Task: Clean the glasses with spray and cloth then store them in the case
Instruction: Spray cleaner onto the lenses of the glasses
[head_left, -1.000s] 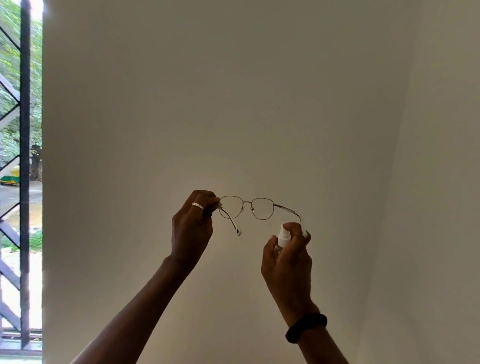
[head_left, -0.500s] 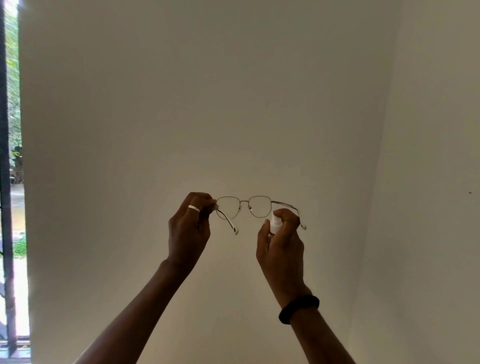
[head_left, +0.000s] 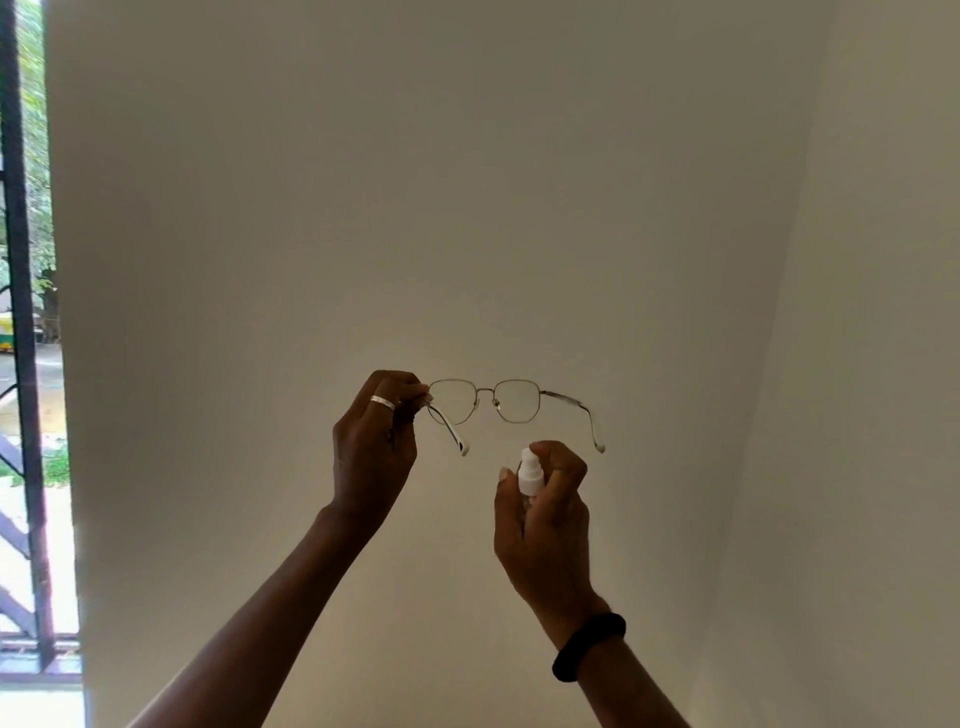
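Thin metal-framed glasses (head_left: 488, 400) are held up in the air in front of a pale wall, arms unfolded toward me. My left hand (head_left: 376, 447), wearing a ring, pinches the frame at its left hinge. My right hand (head_left: 543, 514) is wrapped around a small white spray bottle (head_left: 531, 473), just below the right lens, with the forefinger over the nozzle top. The bottle's body is hidden by the fingers. No cloth and no case are in view.
A plain pale wall (head_left: 467, 208) fills the view, meeting a side wall (head_left: 883, 364) at the right. At the far left a dark metal window grille (head_left: 21, 312) opens onto greenery and a street.
My right hand with the spray bottle has dropped down from the right lens. The glasses and my left hand stay almost in place. The view has swung slightly left.
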